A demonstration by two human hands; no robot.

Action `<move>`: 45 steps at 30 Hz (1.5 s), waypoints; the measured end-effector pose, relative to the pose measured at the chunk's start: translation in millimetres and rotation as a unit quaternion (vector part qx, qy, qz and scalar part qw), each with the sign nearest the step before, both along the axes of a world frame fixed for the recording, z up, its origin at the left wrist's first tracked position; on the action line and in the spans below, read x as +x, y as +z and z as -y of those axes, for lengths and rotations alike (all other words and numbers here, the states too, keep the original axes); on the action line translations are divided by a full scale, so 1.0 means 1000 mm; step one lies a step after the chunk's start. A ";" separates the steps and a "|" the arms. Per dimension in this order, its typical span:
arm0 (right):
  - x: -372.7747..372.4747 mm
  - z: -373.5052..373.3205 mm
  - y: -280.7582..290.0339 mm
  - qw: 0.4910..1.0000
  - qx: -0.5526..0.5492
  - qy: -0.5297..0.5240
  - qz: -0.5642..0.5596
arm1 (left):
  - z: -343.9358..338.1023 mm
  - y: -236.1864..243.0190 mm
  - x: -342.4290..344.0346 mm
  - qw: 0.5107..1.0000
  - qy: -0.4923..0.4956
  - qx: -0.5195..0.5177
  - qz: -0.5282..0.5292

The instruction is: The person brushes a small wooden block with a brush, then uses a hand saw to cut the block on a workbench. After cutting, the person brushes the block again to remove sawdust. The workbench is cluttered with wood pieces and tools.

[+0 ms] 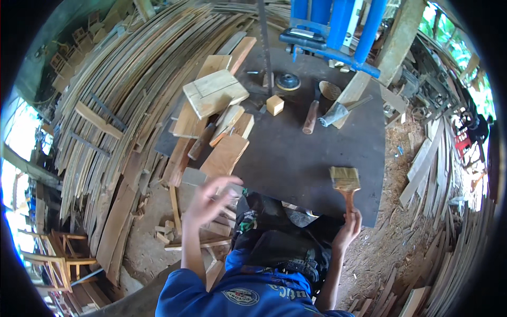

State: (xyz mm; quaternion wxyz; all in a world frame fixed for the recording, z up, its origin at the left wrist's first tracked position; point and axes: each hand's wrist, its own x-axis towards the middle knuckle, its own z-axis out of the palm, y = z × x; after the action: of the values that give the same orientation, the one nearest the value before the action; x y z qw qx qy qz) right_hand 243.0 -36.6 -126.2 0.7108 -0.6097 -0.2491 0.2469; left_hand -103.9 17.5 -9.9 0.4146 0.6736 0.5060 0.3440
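In the head view, with the clock face centred on the middle of the scene, a wide paintbrush (346, 182) is being held between three and four o'clock, its bristles pointing toward twelve. Its wooden handle is being gripped at the lower end by the right hand (349, 228), whose fingers are closing narrowly around it. The brush head is showing against the dark tabletop (296, 158); whether the two are touching cannot be told.

At half past seven, the left hand (208, 203) is being shown blurred, its fingers loosely curving near a brown wooden block (226, 154); whether anything is being held in it cannot be told.

On the tabletop, a small wooden cube (275, 105) and, beyond it, a round black disc (288, 81) are lying toward one o'clock. At two o'clock, a wooden-handled tool (311, 117) is lying beside a pale wooden board (353, 95). A pale, squared board (215, 93) is being supported by other wood at eleven. Long stacked planks (127, 90) are being seen at ten, a blue machine (338, 26) at one, and a wooden chair (62, 260) at eight.
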 end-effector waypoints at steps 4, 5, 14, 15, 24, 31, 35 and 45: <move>-0.002 -0.003 0.000 0.946 -0.034 0.087 0.309 | -0.043 -0.016 -0.021 0.885 0.296 0.200 -0.298; -0.006 -0.003 0.007 0.917 -0.064 0.078 0.387 | -0.048 -0.021 -0.018 0.821 0.347 0.229 -0.392; -0.011 -0.007 0.002 0.887 -0.138 0.067 0.436 | -0.042 -0.031 0.056 0.931 0.209 0.276 -0.121; -0.012 -0.007 0.002 0.884 -0.138 0.063 0.441 | -0.050 -0.036 0.070 0.933 0.135 0.324 -0.082; -0.009 -0.006 -0.004 0.877 -0.151 0.048 0.453 | -0.178 -0.081 0.230 0.936 0.072 0.322 -0.120; -0.020 -0.017 0.002 0.849 -0.136 0.089 0.503 | -0.258 -0.090 0.281 0.955 0.048 0.148 -0.254; -0.004 -0.008 0.004 0.902 -0.127 0.118 0.394 | -0.220 -0.070 0.270 0.981 -0.115 0.124 -0.090; -0.049 -0.003 0.033 0.867 -0.095 0.474 -0.122 | 0.028 -0.077 0.155 0.946 -0.272 -0.111 0.139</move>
State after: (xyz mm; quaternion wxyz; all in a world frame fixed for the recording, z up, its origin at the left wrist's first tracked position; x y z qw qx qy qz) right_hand 193.5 -33.9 -93.4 0.4711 -0.4477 -0.3951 0.6492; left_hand 51.3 -10.8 -87.0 0.6305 0.6810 0.2761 0.2499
